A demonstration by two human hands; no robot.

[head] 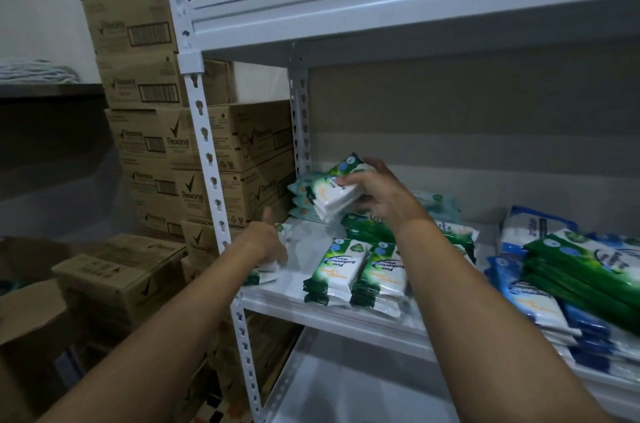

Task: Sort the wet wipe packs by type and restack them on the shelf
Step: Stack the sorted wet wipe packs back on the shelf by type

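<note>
**Person's arms and hands: as seen from the head camera**

Two bare forearms in frame, entering from the lower edge. No sleeve, cuff or glove visible on either. Left hand (266, 242) uncovered; no ring, watch or band seen at the wrist. Right hand (381, 194) likewise uncovered, wrist plain. Fingernails too blurred to judge. No markings, tags or bandages noted on either forearm.

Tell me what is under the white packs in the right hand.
Under the white packs held by the right hand sits a pale stack at the shelf corner; its lower packs are partly hidden.
</note>
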